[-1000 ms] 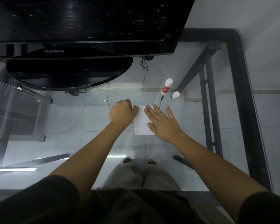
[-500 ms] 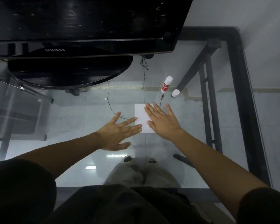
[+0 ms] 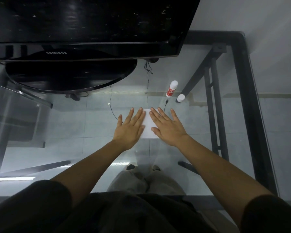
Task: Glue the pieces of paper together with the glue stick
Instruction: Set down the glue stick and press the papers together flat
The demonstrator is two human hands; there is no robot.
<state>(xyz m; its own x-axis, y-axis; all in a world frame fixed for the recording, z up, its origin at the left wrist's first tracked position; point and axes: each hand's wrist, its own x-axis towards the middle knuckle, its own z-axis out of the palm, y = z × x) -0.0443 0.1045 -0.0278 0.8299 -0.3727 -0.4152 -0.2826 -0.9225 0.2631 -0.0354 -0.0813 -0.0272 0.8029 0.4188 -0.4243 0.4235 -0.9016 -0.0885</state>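
A small white paper [image 3: 149, 126] lies flat on the glass table. My left hand [image 3: 129, 128] rests palm down on its left edge, fingers spread. My right hand [image 3: 168, 127] lies flat on its right edge, fingers apart too. Both hands cover the paper's sides, so I cannot tell whether it is one sheet or two stacked. The glue stick [image 3: 171, 89], white with a red label, stands beyond the paper to the right. Its white cap [image 3: 181, 98] stands separately beside it.
A black monitor [image 3: 84, 27] with a round base [image 3: 71, 76] fills the back left. Thin cables [image 3: 147, 78] run down behind it. The table's black frame [image 3: 252, 105] borders the right side; the glass edge runs near my body.
My left hand went from a fist at the paper's left edge, swung back toward me open, and now lies flat on the paper's left side. My right hand stayed put.
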